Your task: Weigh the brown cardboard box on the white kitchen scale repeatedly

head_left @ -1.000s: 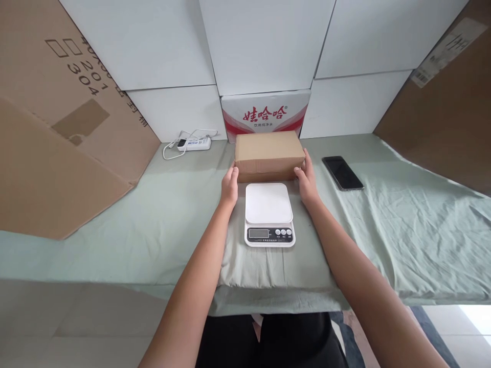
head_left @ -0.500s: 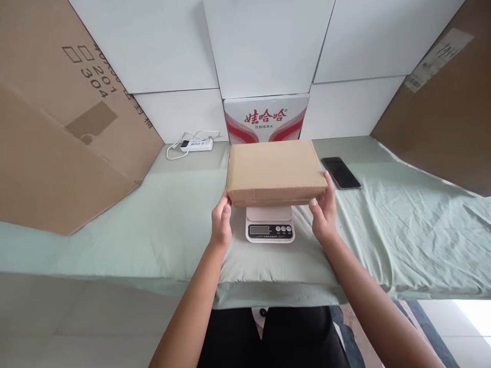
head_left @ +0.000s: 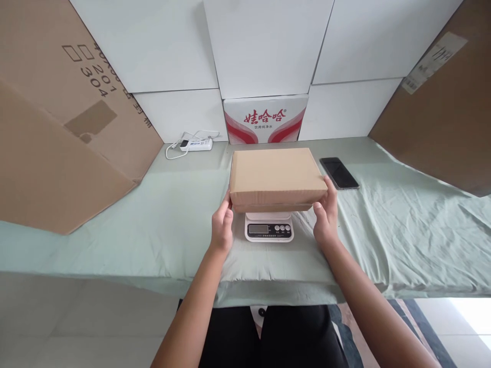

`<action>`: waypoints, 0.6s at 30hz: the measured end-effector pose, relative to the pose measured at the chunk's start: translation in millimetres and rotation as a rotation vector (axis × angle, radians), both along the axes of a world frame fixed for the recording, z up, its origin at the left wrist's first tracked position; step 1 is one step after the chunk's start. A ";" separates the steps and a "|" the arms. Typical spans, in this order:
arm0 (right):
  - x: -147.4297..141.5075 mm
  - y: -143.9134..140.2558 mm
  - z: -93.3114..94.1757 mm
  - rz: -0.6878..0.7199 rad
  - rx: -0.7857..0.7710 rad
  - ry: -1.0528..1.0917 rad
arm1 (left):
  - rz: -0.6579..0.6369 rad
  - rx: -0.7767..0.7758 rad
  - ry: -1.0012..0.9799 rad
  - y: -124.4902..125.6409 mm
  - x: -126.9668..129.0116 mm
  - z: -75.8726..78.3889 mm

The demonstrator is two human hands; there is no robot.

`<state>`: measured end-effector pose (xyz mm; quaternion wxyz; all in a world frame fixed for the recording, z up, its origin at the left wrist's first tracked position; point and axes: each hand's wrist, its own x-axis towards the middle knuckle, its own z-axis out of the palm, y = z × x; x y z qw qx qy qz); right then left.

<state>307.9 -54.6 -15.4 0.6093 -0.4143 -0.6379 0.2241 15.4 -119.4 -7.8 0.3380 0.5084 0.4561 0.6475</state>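
Cardboard box [head_left: 278,171] | held between left grip [head_left: 222,225] and right grip [head_left: 326,217], both closed on its ends | a second ago behind the scale [head_left: 269,232], now over it, between the grips; contact hidden | phone [head_left: 339,173] unmoved, just beyond right grip

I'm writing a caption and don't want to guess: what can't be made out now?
All in the head view:
Plate of the scale: mostly hidden by the box.
Whether box touches scale: hidden underneath.
Box contents, if any: box closed.
Left hand: some fingertips behind the box.
Scale's button labels: too small.
Left carton: cut off by left and top edges.
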 end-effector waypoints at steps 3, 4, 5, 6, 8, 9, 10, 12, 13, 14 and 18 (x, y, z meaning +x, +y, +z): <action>0.9 0.8 0.1 -0.013 0.018 0.036 | 0.048 0.024 -0.054 2.4 -3.9 -2.8; 1.2 1.0 0.9 -0.013 0.020 0.037 | 0.057 0.026 -0.063 3.0 -4.8 -3.1; 1.3 1.0 2.1 -0.013 0.020 0.030 | 0.058 0.023 -0.063 3.4 -5.4 -3.1; 1.2 0.9 3.4 -0.012 0.020 0.019 | 0.053 0.016 -0.054 3.6 -5.6 -2.9; 0.3 0.1 5.7 -0.011 0.030 0.003 | 0.031 -0.005 -0.024 3.6 -4.7 -2.1; -0.4 -0.6 6.5 -0.005 0.034 0.000 | 0.014 -0.016 -0.010 3.2 -3.7 -1.6; -1.2 -1.6 7.0 0.006 0.035 0.002 | -0.004 -0.025 0.001 2.5 -2.6 -0.7; -2.7 -4.0 8.9 0.031 0.022 0.007 | -0.030 -0.034 0.011 0.3 -0.5 3.0; -3.3 -5.1 11.2 0.038 0.013 0.008 | -0.036 -0.031 0.014 -0.7 0.2 6.6; -3.8 -5.6 15.1 0.040 0.010 0.009 | -0.035 -0.017 0.014 -1.2 0.4 11.8; -7.5 7.5 48.4 0.021 0.112 -0.002 | -0.022 0.131 -0.007 15.2 -3.3 46.7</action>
